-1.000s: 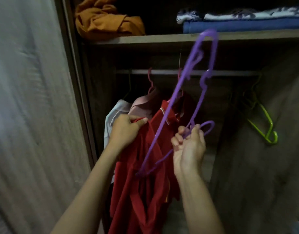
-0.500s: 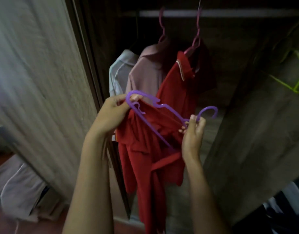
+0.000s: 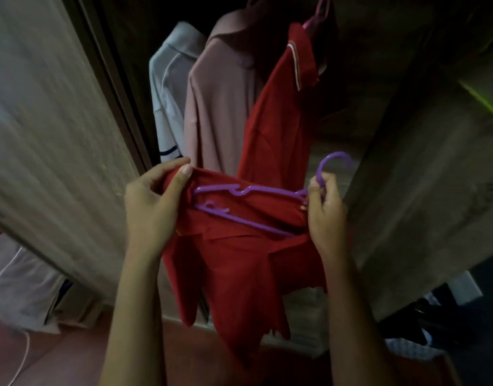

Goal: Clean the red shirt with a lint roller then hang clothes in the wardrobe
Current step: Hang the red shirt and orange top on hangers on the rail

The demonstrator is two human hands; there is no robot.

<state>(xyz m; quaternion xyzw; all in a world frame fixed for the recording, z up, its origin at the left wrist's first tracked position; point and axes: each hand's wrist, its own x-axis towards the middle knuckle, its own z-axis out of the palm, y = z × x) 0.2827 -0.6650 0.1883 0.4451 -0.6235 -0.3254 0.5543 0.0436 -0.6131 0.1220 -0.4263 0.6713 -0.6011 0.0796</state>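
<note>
Dim open wooden wardrobe (image 3: pixel 423 168), shirts hanging inside. In front, red fabric shirt (image 3: pixel 239 263) pinched at its upper edge by left hand (image 3: pixel 153 207); purple plastic hanger (image 3: pixel 248 204) lying crosswise between both hands, hook end gripped by right hand (image 3: pixel 324 215), far arm tucked toward the left.
</note>
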